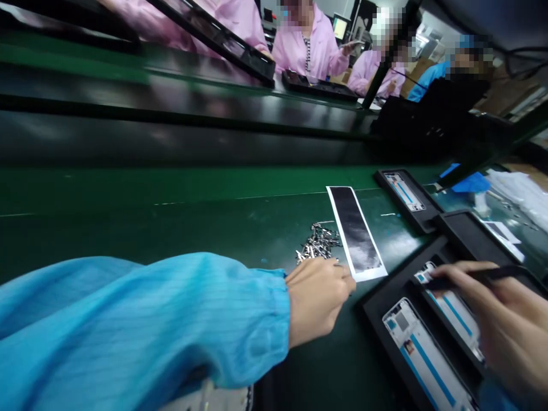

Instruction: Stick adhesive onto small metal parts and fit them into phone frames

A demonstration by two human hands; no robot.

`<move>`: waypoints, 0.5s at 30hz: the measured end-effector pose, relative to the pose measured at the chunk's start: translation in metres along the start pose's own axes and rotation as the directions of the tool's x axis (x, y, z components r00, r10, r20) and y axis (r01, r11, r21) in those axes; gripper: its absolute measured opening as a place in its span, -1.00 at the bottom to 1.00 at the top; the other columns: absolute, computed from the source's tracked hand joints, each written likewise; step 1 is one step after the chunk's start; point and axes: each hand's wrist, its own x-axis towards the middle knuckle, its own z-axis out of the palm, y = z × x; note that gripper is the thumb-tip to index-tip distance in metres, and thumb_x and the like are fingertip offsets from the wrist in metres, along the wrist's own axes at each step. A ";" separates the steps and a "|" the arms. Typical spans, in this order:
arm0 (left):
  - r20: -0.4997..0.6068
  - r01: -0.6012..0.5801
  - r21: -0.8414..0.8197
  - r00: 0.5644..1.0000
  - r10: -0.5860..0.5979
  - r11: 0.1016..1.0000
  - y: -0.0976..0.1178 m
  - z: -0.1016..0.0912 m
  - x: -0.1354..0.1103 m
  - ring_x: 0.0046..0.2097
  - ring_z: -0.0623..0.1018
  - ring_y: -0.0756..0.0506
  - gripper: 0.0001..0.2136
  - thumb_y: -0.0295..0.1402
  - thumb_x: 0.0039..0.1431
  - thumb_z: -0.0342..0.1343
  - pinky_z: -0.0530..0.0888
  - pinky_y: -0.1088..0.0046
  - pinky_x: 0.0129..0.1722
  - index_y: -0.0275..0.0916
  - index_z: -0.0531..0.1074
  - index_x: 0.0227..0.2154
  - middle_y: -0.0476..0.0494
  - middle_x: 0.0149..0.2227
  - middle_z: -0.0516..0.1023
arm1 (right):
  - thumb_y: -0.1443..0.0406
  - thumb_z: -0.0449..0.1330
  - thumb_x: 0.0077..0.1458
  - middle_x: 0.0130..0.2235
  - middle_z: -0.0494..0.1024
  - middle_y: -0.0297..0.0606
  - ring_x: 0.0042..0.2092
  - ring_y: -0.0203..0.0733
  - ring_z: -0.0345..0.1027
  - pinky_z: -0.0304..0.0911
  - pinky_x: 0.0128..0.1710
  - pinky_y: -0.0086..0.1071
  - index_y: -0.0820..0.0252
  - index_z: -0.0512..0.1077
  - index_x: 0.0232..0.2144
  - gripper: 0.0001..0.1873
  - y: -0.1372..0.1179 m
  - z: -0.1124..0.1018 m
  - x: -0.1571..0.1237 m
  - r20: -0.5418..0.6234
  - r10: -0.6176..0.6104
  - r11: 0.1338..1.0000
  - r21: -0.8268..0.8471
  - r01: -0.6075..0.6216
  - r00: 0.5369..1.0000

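My left hand (pixel 319 297), in a blue sleeve, is closed with its fingers curled down at the near edge of a pile of small metal parts (pixel 319 242). Whatever its fingertips hold is hidden behind the hand. A white-edged sheet with a black face (pixel 357 231) lies just beyond the fingers. On the right, my right hand (pixel 505 319) grips a slim black tool (pixel 492 275), blurred, above a phone frame (pixel 456 314) in a black tray (pixel 377 302). Another phone frame (pixel 423 354), white with blue strips, lies beside it in the tray.
Another black tray (pixel 422 220) with a phone frame stands farther back. Blue material (pixel 466 180) and clear plastic (pixel 522 197) lie at the right. A raised green shelf edge (pixel 192 137) crosses behind the bench. People in pink and blue coats work beyond it.
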 end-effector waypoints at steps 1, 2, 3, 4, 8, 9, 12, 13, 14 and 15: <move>0.015 -0.090 0.086 0.996 0.089 0.992 -0.001 0.007 0.008 -0.35 0.41 -0.05 -0.93 -0.55 0.01 0.02 0.30 0.44 -0.40 -0.31 0.38 -0.48 -0.05 -0.41 0.46 | 0.07 0.28 -0.26 -0.40 0.46 -0.27 -0.40 -0.20 0.36 0.28 -0.44 -0.40 0.15 0.45 -0.52 -0.71 0.000 0.007 0.005 0.045 0.060 0.997 0.048 -0.062 0.997; 0.037 -0.155 0.122 0.988 0.151 0.980 -0.002 0.014 0.015 -0.34 0.41 -0.08 -0.94 -0.56 -0.05 0.05 0.31 0.42 -0.37 -0.33 0.38 -0.47 -0.09 -0.39 0.46 | 0.06 0.27 -0.26 -0.44 0.45 -0.29 -0.44 -0.20 0.36 0.28 -0.45 -0.39 0.17 0.43 -0.52 -0.68 0.003 0.015 0.010 0.042 0.077 0.995 0.061 -0.080 0.996; 0.059 -0.207 0.137 0.978 0.200 0.969 -0.003 0.021 0.023 -0.32 0.41 -0.10 -0.92 -0.56 -0.10 0.09 0.31 0.39 -0.31 -0.35 0.38 -0.46 -0.12 -0.37 0.46 | 0.07 0.27 -0.26 -0.46 0.45 -0.30 -0.45 -0.20 0.36 0.27 -0.44 -0.37 0.17 0.41 -0.50 -0.68 0.009 0.023 0.013 0.049 0.093 0.993 0.066 -0.096 0.994; 0.080 -0.260 0.161 0.965 0.250 0.952 -0.004 0.028 0.030 -0.29 0.41 -0.12 -0.88 -0.55 -0.15 0.13 0.31 0.36 -0.25 -0.37 0.39 -0.45 -0.15 -0.35 0.47 | 0.08 0.27 -0.25 -0.47 0.44 -0.32 -0.45 -0.20 0.36 0.27 -0.43 -0.36 0.17 0.39 -0.49 -0.69 0.017 0.030 0.015 0.042 0.103 0.992 0.064 -0.105 0.994; 0.129 -0.376 0.229 0.926 0.355 0.898 -0.012 0.052 0.053 -0.15 0.39 -0.21 -0.68 -0.40 -0.14 0.19 0.26 0.25 -0.10 -0.44 0.38 -0.27 -0.30 -0.15 0.43 | 0.12 0.26 -0.23 -0.47 0.45 -0.32 -0.39 -0.19 0.34 0.21 -0.34 -0.33 0.19 0.40 -0.50 -0.72 0.043 0.044 0.013 0.003 0.113 0.993 -0.033 -0.113 0.994; 0.133 -0.386 0.239 0.922 0.364 0.891 -0.014 0.056 0.057 -0.13 0.38 -0.22 -0.65 -0.38 -0.12 0.18 0.26 0.23 -0.09 -0.44 0.37 -0.23 -0.32 -0.10 0.41 | 0.12 0.27 -0.24 -0.47 0.45 -0.32 -0.37 -0.18 0.34 0.19 -0.32 -0.32 0.19 0.42 -0.52 -0.73 0.046 0.045 0.012 -0.004 0.116 0.991 -0.063 -0.116 0.993; 0.145 -0.406 0.256 0.913 0.381 0.877 -0.018 0.064 0.065 -0.12 0.37 -0.24 -0.66 -0.37 -0.07 0.15 0.29 0.25 -0.16 -0.43 0.36 -0.20 -0.32 -0.07 0.39 | 0.10 0.28 -0.28 -0.45 0.47 -0.30 -0.33 -0.15 0.33 0.17 -0.28 -0.31 0.20 0.45 -0.53 -0.71 0.050 0.044 0.013 -0.001 0.145 0.984 -0.101 -0.145 0.989; 0.148 -0.413 0.258 0.910 0.387 0.873 -0.018 0.065 0.066 -0.14 0.38 -0.23 -0.68 -0.38 -0.05 0.13 0.30 0.27 -0.20 -0.42 0.36 -0.19 -0.30 -0.07 0.40 | 0.10 0.28 -0.28 -0.44 0.48 -0.30 -0.33 -0.15 0.33 0.17 -0.29 -0.32 0.21 0.46 -0.52 -0.70 0.052 0.044 0.014 -0.001 0.160 0.982 -0.099 -0.159 0.987; 0.150 -0.420 0.259 0.907 0.393 0.870 -0.019 0.065 0.067 -0.15 0.38 -0.22 -0.69 -0.40 -0.02 0.11 0.31 0.29 -0.23 -0.41 0.35 -0.18 -0.29 -0.08 0.40 | 0.09 0.28 -0.27 -0.44 0.48 -0.29 -0.33 -0.15 0.34 0.17 -0.30 -0.33 0.21 0.47 -0.51 -0.69 0.053 0.043 0.016 -0.006 0.172 0.981 -0.092 -0.171 0.985; 0.151 -0.425 0.260 0.905 0.398 0.867 -0.019 0.064 0.067 -0.16 0.38 -0.21 -0.70 -0.42 0.00 0.08 0.31 0.31 -0.25 -0.41 0.35 -0.17 -0.28 -0.07 0.40 | 0.09 0.28 -0.25 -0.44 0.48 -0.29 -0.33 -0.16 0.34 0.18 -0.32 -0.35 0.21 0.47 -0.51 -0.69 0.055 0.043 0.017 -0.015 0.181 0.980 -0.081 -0.181 0.983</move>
